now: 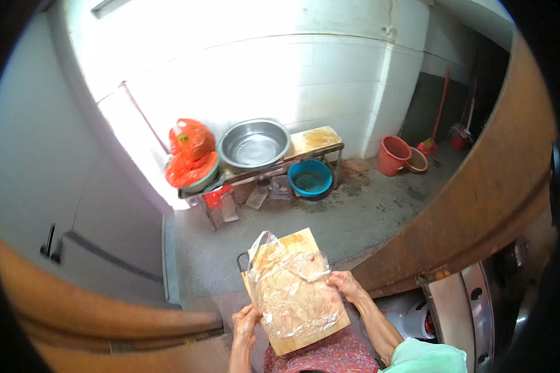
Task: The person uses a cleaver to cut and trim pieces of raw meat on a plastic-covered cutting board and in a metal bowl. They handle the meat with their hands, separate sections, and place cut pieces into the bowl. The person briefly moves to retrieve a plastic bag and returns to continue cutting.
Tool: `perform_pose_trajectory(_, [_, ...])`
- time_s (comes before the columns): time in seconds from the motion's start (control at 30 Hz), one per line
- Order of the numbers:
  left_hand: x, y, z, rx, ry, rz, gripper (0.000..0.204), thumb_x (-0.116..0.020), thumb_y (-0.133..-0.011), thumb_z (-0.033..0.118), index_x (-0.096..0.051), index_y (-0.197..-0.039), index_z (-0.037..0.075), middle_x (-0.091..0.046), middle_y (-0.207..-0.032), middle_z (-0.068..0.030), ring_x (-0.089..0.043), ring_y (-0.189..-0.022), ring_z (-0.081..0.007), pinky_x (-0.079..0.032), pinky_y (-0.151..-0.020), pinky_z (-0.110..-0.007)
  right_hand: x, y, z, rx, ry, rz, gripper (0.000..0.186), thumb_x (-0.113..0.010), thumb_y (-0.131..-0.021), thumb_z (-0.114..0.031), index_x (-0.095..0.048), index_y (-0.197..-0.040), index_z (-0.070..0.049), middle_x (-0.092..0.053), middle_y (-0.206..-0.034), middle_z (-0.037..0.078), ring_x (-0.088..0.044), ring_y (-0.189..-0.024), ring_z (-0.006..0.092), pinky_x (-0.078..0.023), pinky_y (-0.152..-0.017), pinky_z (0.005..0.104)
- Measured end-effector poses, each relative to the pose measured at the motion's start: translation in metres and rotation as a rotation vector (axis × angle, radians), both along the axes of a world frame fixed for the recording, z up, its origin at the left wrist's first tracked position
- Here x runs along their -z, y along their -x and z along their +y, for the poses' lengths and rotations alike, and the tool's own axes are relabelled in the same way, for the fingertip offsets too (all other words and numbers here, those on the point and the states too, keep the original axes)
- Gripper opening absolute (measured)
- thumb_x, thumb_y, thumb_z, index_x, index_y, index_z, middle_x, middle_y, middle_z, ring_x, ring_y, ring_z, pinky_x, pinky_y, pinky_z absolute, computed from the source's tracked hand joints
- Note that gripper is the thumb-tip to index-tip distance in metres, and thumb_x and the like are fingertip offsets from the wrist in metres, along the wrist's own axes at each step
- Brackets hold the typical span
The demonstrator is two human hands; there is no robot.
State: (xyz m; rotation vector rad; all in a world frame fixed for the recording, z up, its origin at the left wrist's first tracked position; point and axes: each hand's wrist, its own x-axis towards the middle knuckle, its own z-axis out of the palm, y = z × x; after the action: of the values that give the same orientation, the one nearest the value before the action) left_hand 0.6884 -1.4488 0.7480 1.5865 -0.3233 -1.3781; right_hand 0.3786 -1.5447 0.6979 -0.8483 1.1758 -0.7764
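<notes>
I carry a wooden board in front of me at waist height, with a crumpled clear plastic sheet over a pale, uneven flat layer on it, which I cannot make out. My left hand is closed on the board's left edge. My right hand grips the right side, fingers on the board and plastic. A dark loop handle sticks out at the board's upper left.
A low bench along the white wall bears a metal basin and orange bags. Below is a blue basin; buckets stand right. A grey door and wooden door edges flank me.
</notes>
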Motion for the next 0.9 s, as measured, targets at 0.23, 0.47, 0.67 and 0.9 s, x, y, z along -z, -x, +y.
perform_pose_trajectory(0.23, [-0.006,0.060,-0.246,0.326,0.011,-0.052,0.013,-0.061,-0.079,-0.002,-0.069,-0.088,-0.007,-0.060,-0.071,-0.0025,-0.049,-0.061,-0.0110,-0.039,-0.058,-0.028,0.014,0.070,-0.156,0.392,-0.079,0.042,0.012,-0.069,-0.081,-0.011,-0.069,-0.073,-0.001,-0.065,-0.071,0.001,-0.056,-0.061,0.0097,-0.046,-0.056,0.0285])
perform_pose_trajectory(0.47, [0.129,0.165,-0.520,0.438,-0.114,-0.160,0.022,-0.062,-0.077,0.001,-0.070,-0.095,-0.008,-0.069,-0.081,-0.0096,-0.060,-0.066,-0.0157,-0.048,-0.056,-0.032,0.082,0.163,-0.409,0.478,-0.088,0.230,0.013,-0.067,-0.081,-0.009,-0.069,-0.073,0.002,-0.064,-0.071,0.004,-0.058,-0.064,0.0139,-0.049,-0.061,0.0312])
perform_pose_trajectory(0.67, [0.222,0.204,-0.695,0.290,-0.196,-0.131,0.018,-0.066,-0.077,0.005,-0.068,-0.093,-0.005,-0.070,-0.085,-0.0119,-0.062,-0.070,-0.0175,-0.051,-0.063,-0.034,0.147,0.176,-0.615,0.449,-0.125,0.474,0.019,-0.066,-0.079,-0.016,-0.070,-0.074,0.002,-0.061,-0.067,0.002,-0.054,-0.062,0.0110,-0.044,-0.055,0.0334])
perform_pose_trajectory(0.9, [0.296,0.217,-0.803,-0.060,-0.028,0.066,0.017,-0.062,-0.079,-0.004,-0.061,-0.095,0.002,-0.060,-0.080,-0.0038,-0.051,-0.061,-0.0108,-0.044,-0.054,-0.027,0.212,0.156,-0.815,0.271,-0.044,0.457,0.018,-0.066,-0.086,-0.018,-0.072,-0.082,-0.002,-0.062,-0.069,0.002,-0.057,-0.056,0.0128,-0.046,-0.046,0.0326])
